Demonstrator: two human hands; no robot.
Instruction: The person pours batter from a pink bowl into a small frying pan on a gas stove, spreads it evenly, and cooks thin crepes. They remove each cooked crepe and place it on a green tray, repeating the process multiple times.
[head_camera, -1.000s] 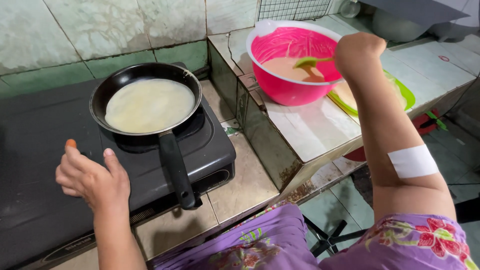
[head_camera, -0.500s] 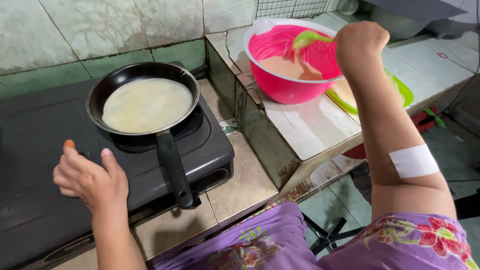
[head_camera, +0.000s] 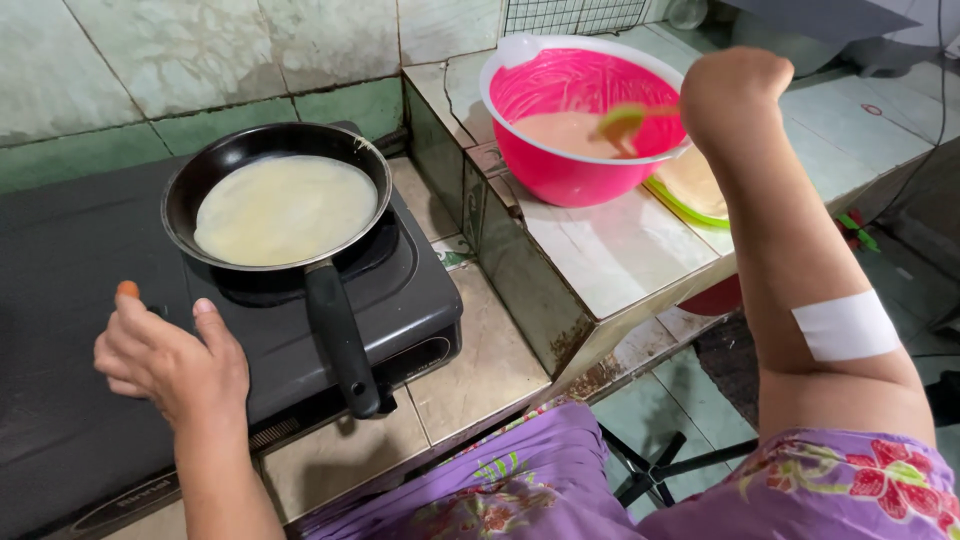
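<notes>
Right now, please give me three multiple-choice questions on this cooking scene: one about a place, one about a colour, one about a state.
1. Where does the frying pan sit?
A. on the black stove
B. on the floor
C. inside the bowl

2. What colour is the mixing bowl?
A. blue
B. pink
C. white

3. What does the right hand hold?
A. nothing
B. the pan handle
C. a green ladle over the batter

Answers: 1 A, the pan rests on the burner. 2 B, its wall is bright pink. 3 C, the fist grips the ladle in the bowl; the left hand rests on the stove.

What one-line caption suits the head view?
Right hand dips green ladle into pink plastic batter bowl; left hand rests beside black frying pan holding thin crepe.
</notes>
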